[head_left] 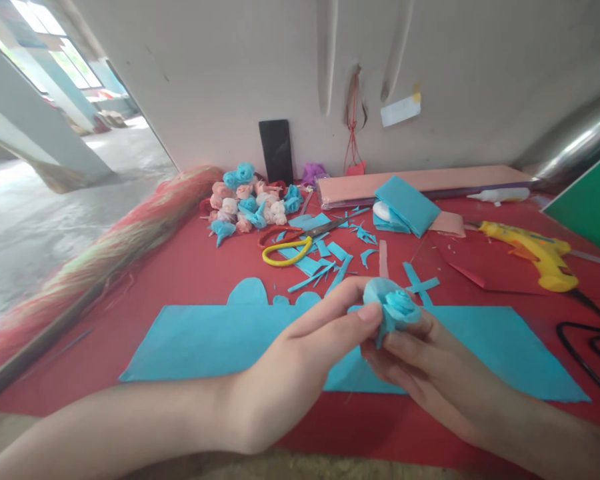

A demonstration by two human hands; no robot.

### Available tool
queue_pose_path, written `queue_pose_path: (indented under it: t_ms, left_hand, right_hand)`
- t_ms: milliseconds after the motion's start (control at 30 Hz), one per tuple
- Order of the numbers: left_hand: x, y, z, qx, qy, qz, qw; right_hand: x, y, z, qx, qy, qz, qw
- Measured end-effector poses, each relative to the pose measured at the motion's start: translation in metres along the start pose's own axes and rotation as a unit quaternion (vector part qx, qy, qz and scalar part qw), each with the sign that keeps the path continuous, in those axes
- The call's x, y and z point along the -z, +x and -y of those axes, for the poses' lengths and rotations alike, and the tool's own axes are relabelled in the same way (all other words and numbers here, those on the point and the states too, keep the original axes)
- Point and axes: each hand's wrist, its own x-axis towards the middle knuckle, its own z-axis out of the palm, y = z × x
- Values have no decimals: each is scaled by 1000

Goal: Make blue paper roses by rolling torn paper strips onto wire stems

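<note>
A small blue crepe-paper rose (396,305) is held above the table between both hands. My left hand (305,353) pinches its left side with thumb and forefinger. My right hand (410,353) cups it from below, fingers curled round the base. Under the hands lies a wide blue paper sheet (215,340) with scalloped cuts along its far edge, spread on the red table cover (190,267).
Yellow-handled scissors (293,248) and blue paper scraps (330,263) lie beyond the sheet. A pile of finished pink, white and blue roses (245,200) sits at the back left. A yellow glue gun (535,252) with black cable lies right. Folded blue paper (407,205), pink paper rolls (430,181), a phone (276,152).
</note>
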Motion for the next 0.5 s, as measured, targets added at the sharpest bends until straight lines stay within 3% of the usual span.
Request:
queue_pose_path:
  t_ms: [300,500]
  left_hand:
    - [-7,-2,-3,-23,-15,41,999]
    - [-9,-3,-10,-43,10,30,999]
  right_hand:
    - [4,-2,-2,8,-24,28,999]
    - [8,-1,3,71,-123,21,990]
